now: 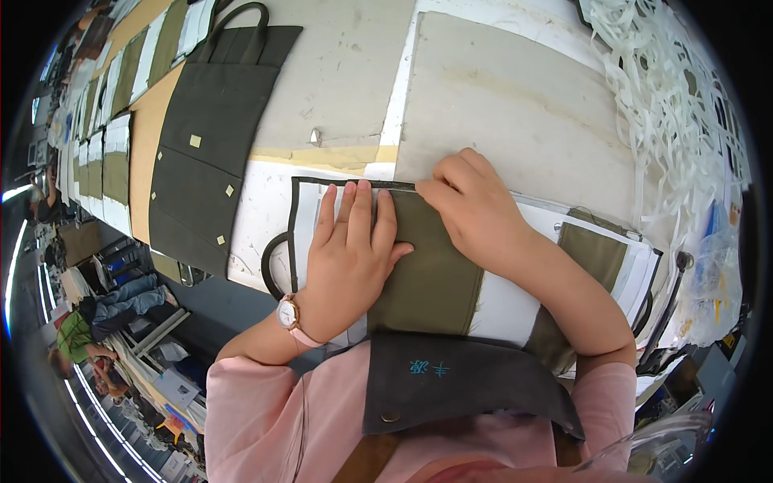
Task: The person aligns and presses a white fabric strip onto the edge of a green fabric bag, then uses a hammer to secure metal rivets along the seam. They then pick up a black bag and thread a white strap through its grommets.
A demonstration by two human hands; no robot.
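Note:
In front of me on the table lies a fabric bag panel [427, 266] in olive and white, edged with a dark strip along its far and left sides. My left hand [353, 241] rests flat on its left part, fingers stretched toward the far edge. A little to the right, my right hand [475, 201] is closed, its fingertips pinching the dark strip at that edge. A dark handle loop [272, 270] sticks out at the panel's left side. The right hand's curled fingers hide whatever lies beneath them.
A dark bag piece [213, 113] with a handle and small pale yellow patches lies to the left. Stacked olive-and-white panels [117, 161] sit farther left. Tangled white strips [652, 97] heap at the far right, above a clear plastic bag [717, 282]. Grey board [515, 105] covers the table beyond.

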